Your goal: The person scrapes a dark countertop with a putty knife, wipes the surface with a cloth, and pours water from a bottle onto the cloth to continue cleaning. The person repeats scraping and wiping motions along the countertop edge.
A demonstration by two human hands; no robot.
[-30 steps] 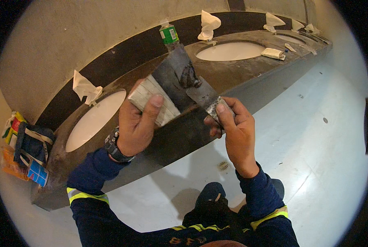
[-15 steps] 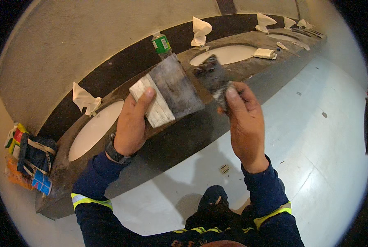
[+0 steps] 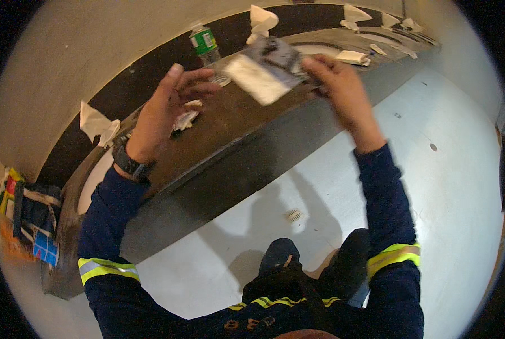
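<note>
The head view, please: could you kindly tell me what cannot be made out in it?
All in the head view:
Flat tools in the right hand: edges lost to motion blur.
Left hand: outline blurred.
Crumpled scrap: partly hidden by the left hand.
Leftmost basin: partly covered by left sleeve.

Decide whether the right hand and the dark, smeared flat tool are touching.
Touching: the head view shows the right hand gripping the right end of the dark, smeared flat tool.
</note>
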